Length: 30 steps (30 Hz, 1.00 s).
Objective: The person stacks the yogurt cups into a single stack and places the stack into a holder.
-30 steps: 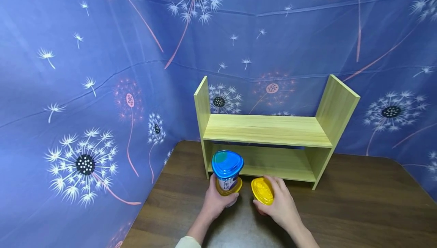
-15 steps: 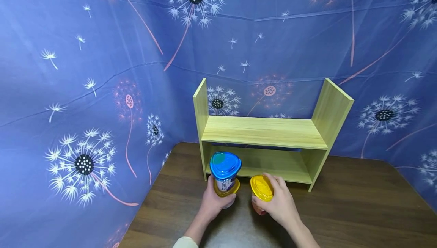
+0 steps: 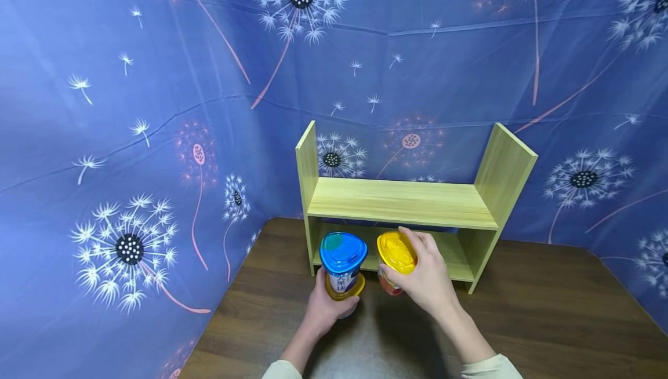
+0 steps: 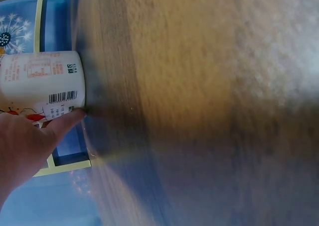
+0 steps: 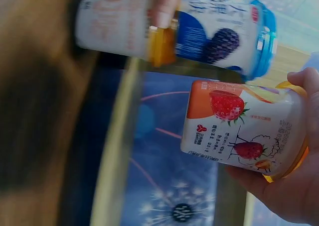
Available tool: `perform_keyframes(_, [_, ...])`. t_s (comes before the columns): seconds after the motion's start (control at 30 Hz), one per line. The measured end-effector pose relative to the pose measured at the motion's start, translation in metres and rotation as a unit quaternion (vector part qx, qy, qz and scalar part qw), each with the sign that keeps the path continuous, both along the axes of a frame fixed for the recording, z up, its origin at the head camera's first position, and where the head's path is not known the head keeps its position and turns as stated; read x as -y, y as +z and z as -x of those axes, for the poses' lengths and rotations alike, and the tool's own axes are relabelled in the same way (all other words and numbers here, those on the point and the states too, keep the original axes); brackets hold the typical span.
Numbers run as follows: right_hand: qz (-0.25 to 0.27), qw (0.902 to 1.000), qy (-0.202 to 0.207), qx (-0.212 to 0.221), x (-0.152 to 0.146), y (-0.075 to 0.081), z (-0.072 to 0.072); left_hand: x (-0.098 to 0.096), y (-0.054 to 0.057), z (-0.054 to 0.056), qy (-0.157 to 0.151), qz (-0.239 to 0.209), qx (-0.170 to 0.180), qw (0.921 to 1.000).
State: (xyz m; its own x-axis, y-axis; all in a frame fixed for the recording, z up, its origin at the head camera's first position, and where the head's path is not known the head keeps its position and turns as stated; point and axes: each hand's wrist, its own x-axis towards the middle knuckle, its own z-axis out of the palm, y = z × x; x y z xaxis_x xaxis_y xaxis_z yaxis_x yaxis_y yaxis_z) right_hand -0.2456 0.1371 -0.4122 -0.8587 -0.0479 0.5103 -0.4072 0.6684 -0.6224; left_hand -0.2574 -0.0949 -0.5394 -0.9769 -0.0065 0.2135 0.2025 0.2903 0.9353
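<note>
The strawberry cup (image 3: pixel 395 251) was likely light to moderate in weight, with smooth plastic walls stiff enough for a firm pinch yet apt to dent or slip if squeezed hard. The best hold looked to be round the wall just below the lid, since the lid alone might have popped off. The blue cup (image 5: pixel 214 34) sat on the lower cup (image 4: pixel 42 86), and that stack probably called for steadying, as its joint seemed easy to tip.

The strawberry cup had a glossy yellow lid, rounded and three-cornered, and a white wall printed with strawberries and an orange-red patch. The blue cup bore a dark berry; the lower cup showed a barcode and orange print beneath its yellow lid.

The right hand (image 3: pixel 430 277) was curled about the lid and wall of the strawberry cup, which it held slightly tilted above the table (image 3: pixel 548 315), at three o'clock from the blue cup and just apart from it. The left hand (image 3: pixel 326 303) gripped the lower cup; whether that cup's base touched the table I could not tell. The shelf (image 3: pixel 402 199) stood near, at twelve o'clock from the cups.
</note>
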Motion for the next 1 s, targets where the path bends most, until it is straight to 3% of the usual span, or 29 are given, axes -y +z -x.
perform_keyframes(0.2, [-0.006,0.9996,0.0,-0.029,0.002,0.029,0.006,0.0,0.0,0.002,-0.002,0.009,0.004,0.9999])
perform_keyframes(0.5, [-0.006,0.9993,0.008,-0.036,0.003,0.069,0.013,0.0,0.002,0.003,-0.015,0.003,0.009,0.9999])
perform_keyframes(0.67, [0.002,0.9991,0.025,-0.035,0.009,0.083,0.015,0.001,0.001,0.003,-0.018,-0.004,0.023,0.9996])
perform_keyframes(1.0, [0.019,0.9973,0.06,-0.039,0.036,0.107,0.016,0.001,-0.001,0.002,-0.019,-0.026,0.018,0.9993])
